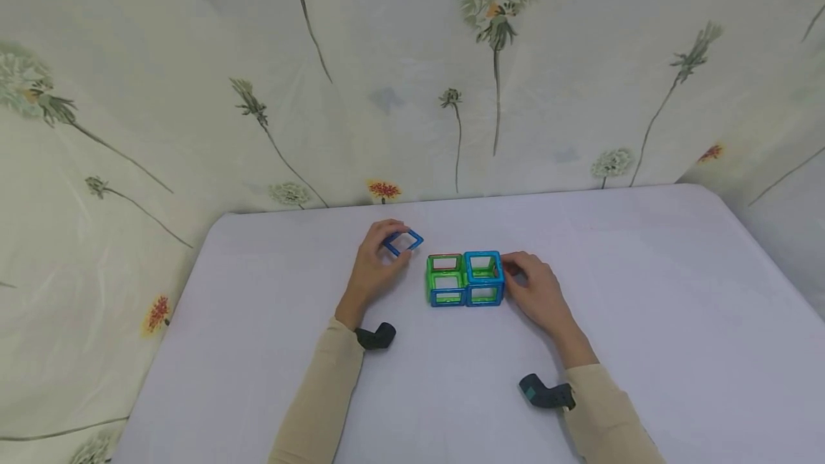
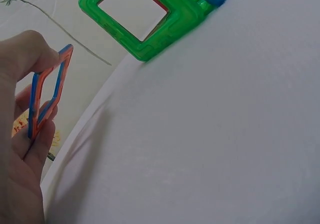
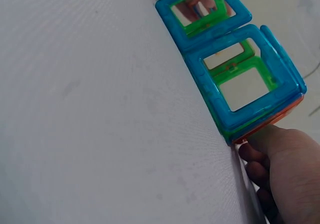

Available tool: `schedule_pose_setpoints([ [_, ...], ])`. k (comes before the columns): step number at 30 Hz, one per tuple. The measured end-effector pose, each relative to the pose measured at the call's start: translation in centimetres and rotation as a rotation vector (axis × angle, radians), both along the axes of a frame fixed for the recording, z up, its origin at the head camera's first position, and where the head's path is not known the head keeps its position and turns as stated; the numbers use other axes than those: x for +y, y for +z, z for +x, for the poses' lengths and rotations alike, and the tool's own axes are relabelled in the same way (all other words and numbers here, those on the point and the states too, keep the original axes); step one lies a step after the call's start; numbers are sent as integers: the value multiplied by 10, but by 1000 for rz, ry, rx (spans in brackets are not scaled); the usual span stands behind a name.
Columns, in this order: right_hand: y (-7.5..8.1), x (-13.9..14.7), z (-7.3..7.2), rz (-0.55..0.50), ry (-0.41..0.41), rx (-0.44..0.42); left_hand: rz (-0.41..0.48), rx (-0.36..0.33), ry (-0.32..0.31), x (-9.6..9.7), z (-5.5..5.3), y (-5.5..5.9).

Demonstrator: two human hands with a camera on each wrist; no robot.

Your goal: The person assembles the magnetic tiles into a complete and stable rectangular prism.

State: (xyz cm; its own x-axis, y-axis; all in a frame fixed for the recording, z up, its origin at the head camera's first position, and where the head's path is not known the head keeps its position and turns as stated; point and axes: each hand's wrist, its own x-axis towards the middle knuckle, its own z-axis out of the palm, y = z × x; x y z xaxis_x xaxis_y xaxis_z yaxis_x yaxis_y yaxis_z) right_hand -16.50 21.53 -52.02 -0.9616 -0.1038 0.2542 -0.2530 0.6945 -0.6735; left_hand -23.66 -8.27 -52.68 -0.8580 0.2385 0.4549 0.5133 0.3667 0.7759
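My left hand (image 1: pixel 376 267) pinches a square magnetic tile (image 1: pixel 402 243) between thumb and fingers, left of a two-cube structure. This tile (image 2: pixel 64 64) has blue edges and an orange face in the left wrist view; it is held up off the table. The magnetic tile structure (image 1: pixel 465 293) sits on the table, with green and blue frames and a reddish back edge. Thumb and fingers of my right hand (image 1: pixel 540 291) grip its right end. Seen from the right wrist, the right hand (image 3: pixel 297 166) is against an orange tile (image 3: pixel 272 120) on that end.
A white cloth covers the table (image 1: pixel 464 392). Behind it hangs a curtain (image 1: pixel 399 77) printed with dandelions. Dark bands with camera mounts (image 1: pixel 377 336) are worn on both wrists.
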Motion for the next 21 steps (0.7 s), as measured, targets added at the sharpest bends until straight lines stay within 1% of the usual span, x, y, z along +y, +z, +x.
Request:
schedule_pose_setpoints([
  [1,0,0,0,1,0,3,11,-6,-9,1,1,2],
  [5,-1,1,-1,6,4,9,51,-32,-57,6,15,20],
  [8,-2,1,-1,2,1,8,58,-46,-102,9,26,33],
  [12,-3,1,-1,-1,-1,2,85,-62,-146,12,32,35],
  [15,-3,1,-2,0,-1,-1,128,-63,-156,13,33,35],
  [21,-3,0,-3,3,-1,1,215,-42,-198,17,36,36],
])
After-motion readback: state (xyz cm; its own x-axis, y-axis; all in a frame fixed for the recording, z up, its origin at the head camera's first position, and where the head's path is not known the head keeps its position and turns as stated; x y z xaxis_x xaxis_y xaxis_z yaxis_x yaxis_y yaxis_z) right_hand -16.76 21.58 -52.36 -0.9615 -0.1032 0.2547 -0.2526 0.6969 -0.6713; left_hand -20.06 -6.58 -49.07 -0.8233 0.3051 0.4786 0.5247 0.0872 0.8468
